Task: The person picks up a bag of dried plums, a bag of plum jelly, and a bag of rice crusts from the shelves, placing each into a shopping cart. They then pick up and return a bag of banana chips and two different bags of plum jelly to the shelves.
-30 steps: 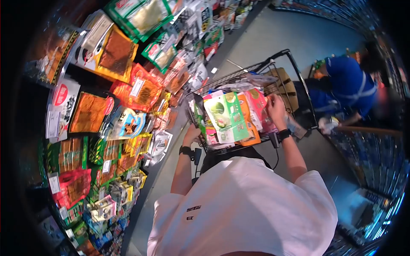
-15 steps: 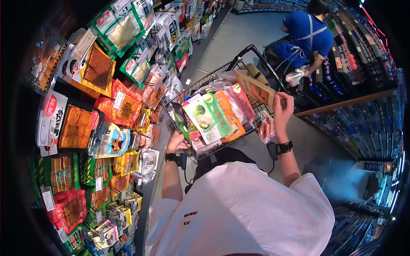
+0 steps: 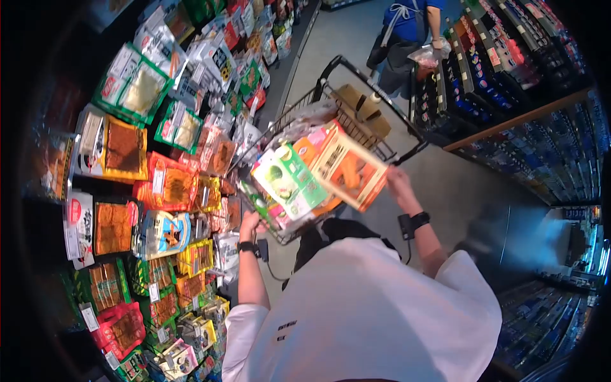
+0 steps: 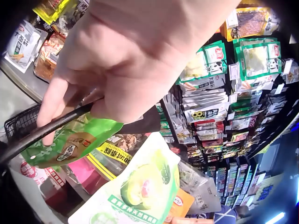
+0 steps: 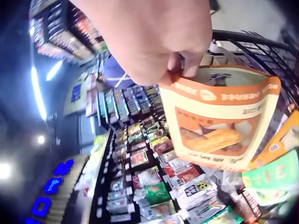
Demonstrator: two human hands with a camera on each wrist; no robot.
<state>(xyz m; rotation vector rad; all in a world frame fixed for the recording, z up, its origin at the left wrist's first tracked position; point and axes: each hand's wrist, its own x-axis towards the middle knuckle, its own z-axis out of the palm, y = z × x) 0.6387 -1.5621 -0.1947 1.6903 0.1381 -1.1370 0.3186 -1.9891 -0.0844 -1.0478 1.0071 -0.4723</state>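
Observation:
My right hand [image 3: 400, 186] pinches the edge of an orange-and-cream snack pouch [image 3: 351, 168], tilted over the shopping cart [image 3: 407, 153]. In the right wrist view the pouch [image 5: 217, 123] hangs from the fingertips of my right hand [image 5: 154, 42], its front showing a golden, stick-like food. My left hand [image 3: 253, 224] grips the cart's near left rim; the left wrist view has the fingers of my left hand [image 4: 126, 51] over the black bar [image 4: 56, 125]. Under the held pouch lie a green-and-white pouch [image 3: 283, 181] and other packets in the basket.
Hanging packets of snacks [image 3: 172, 181] fill the shelf close on the left. Ahead to the right, a person in a blue top [image 3: 407, 25] stands beside dark display cases [image 3: 464, 83]. A brown box [image 3: 363, 108] sits at the cart's far end.
My right hand has lifted the snack pouch from the cart's right side and swung it leftward over the other packets, its front now showing. The left hand stays at the rim.

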